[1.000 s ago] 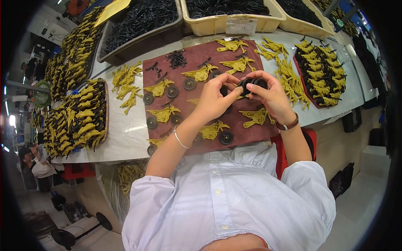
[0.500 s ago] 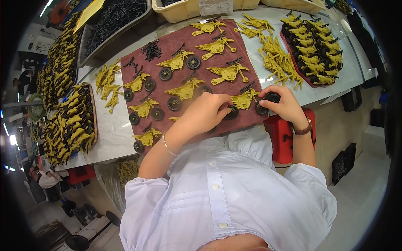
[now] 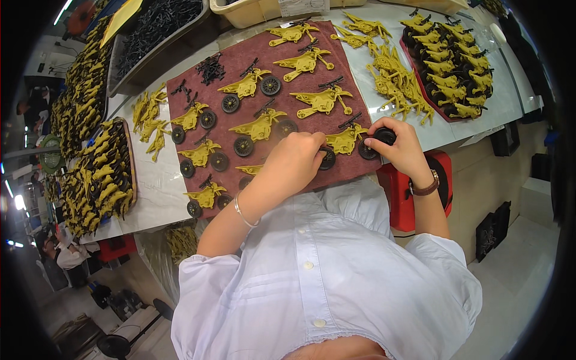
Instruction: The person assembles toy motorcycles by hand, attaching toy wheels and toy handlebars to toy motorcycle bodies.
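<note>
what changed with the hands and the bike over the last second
Both hands came down from mid-mat, where they held a black wheel together, to the near edge of the maroon mat. The left hand now rests on a wheel of the yellow toy motorbike; the right hand presses a black wheel at its other end. The finished bikes and the loose yellow frames lie as before.

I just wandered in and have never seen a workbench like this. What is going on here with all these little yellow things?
A person in a white shirt is putting small yellow toy motorbikes together on a maroon mat. The left hand presses on one bike's black rear wheel, and the right hand grips a black wheel at its front end. Several bikes with wheels already on lie on the mat; bare yellow bodies are heaped on the table beyond.
</note>
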Motion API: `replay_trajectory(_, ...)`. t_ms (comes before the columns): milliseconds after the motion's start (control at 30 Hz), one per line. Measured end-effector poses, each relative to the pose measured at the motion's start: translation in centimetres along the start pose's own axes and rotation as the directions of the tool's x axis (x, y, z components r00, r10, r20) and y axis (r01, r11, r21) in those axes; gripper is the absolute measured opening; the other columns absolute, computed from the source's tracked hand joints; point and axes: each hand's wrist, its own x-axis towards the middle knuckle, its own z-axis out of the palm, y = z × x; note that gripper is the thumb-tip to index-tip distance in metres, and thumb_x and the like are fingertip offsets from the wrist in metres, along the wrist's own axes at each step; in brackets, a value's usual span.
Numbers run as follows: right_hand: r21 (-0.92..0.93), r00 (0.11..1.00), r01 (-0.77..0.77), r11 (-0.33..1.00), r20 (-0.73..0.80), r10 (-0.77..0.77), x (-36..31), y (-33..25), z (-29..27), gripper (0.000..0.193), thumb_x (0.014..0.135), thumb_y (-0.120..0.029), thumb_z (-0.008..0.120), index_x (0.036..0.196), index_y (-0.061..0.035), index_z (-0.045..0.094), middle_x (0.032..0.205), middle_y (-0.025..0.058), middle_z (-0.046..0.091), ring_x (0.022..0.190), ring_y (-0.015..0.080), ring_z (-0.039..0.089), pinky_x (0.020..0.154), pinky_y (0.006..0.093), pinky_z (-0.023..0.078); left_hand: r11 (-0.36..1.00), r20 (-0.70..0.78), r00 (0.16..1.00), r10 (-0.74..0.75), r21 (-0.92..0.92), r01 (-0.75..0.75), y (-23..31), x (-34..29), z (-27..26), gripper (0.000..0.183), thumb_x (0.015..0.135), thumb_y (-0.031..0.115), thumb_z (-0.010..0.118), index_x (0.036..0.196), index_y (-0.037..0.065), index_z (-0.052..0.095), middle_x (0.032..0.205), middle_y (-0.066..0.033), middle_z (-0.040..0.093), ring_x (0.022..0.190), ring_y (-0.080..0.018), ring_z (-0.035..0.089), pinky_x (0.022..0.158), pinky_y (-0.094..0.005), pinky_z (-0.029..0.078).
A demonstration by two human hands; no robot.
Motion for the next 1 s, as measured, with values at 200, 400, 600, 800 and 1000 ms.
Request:
replay_trajectory(200,-0.089,0.991,0.051,0.995,-0.12,-0.062,-0.3,-0.3,-0.2,0.015,0.075,-0.01,0.07,0.083,0.0005,0.064,0.074,0.0114,0.066,0.064,0.0184,0.062,0.061,0.0282,0.048,1.0,-0.012,1.0,0.004,0.021,-0.004,-0.1,0.0,0.0,0.013,0.074,0.002,0.06,0.086,-0.004,0.061,0.08,-0.0225,0.062,0.076,-0.0398,0.059,0.069,-0.0431,0.048)
replay_trajectory(400,-0.068,0.999,0.049,0.996,-0.009,-0.05,0.4,0.5,-0.1,0.016,0.08,-0.012,0.065,0.086,0.0031,0.064,0.077,0.0104,0.066,0.071,0.0163,0.062,0.065,0.0279,0.047,0.998,-0.05,0.998,0.023,0.051,-0.021,-0.4,-0.1,0.3,0.014,0.074,0.002,0.06,0.086,-0.005,0.06,0.077,-0.0226,0.06,0.074,-0.039,0.059,0.067,-0.0425,0.048)
replay_trajectory(600,-0.117,1.0,0.023,0.993,0.011,-0.022,0.0,0.6,-0.8,0.018,0.081,-0.015,0.065,0.086,0.0022,0.065,0.071,0.0107,0.064,0.059,0.0127,0.056,0.057,0.027,0.044,0.963,-0.206,0.978,-0.039,-0.269,-0.019,-0.4,0.3,-1.6,0.023,0.078,0.0,0.055,0.101,-0.001,0.055,0.083,-0.0117,0.06,0.076,-0.0236,0.06,0.065,-0.032,0.049)
replay_trajectory(800,0.525,0.996,-0.071,0.848,-0.003,0.085,0.7,-0.6,-1.1,0.028,0.085,-0.011,0.062,0.111,-0.0021,0.056,0.091,0.0048,0.065,0.075,0.0085,0.058,0.066,0.0221,0.047,0.09,0.121,0.962,-0.246,-0.985,0.147,-3.3,0.8,-4.4,0.036,0.083,0.002,0.044,0.118,-0.004,0.045,0.11,-0.0118,0.054,0.101,-0.0243,0.057,0.078,-0.0292,0.047)
replay_trajectory(1000,0.734,0.994,-0.088,0.674,0.105,0.015,3.5,-0.2,-1.4,0.026,0.087,-0.007,0.059,0.111,-0.0026,0.054,0.104,0.0083,0.063,0.089,0.012,0.06,0.072,0.0229,0.048,0.367,0.047,0.954,-0.297,-0.917,0.16,-3.3,1.6,-4.9,0.031,0.09,0.006,0.047,0.119,-0.002,0.045,0.107,-0.0098,0.058,0.089,-0.0139,0.055,0.07,-0.024,0.045)
